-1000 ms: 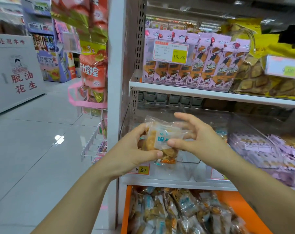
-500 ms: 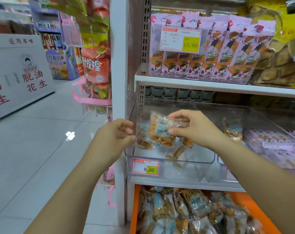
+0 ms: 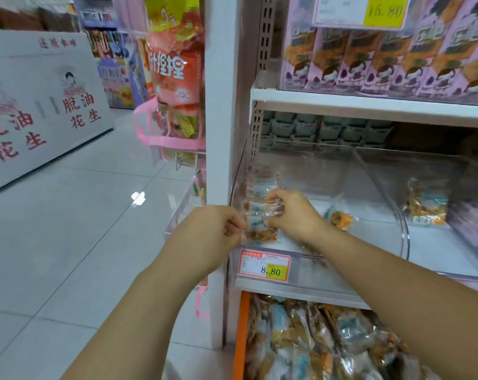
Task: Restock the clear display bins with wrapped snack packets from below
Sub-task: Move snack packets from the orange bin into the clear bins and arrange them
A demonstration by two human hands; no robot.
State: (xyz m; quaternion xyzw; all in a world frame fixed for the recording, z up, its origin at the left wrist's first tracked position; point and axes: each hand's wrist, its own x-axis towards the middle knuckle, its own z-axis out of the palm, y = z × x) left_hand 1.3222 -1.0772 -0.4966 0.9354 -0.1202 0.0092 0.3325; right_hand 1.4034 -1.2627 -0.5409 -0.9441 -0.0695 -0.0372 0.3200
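Shop shelving ahead: working at the clear display bin (image 3: 402,237). Pinching the snack packet (image 3: 259,224) from both sides, left hand (image 3: 210,234) and right hand (image 3: 295,215) equally near, fingers (image 3: 229,218) curled narrow, holding it over the bin's front-left corner.

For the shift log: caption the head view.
Left hand and right hand hold a snack packet at the clear bin, above the 8.80 price tag.

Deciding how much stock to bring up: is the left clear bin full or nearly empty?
Nearly empty: the clear bin shows mostly bare floor, only a few snack packets inside.
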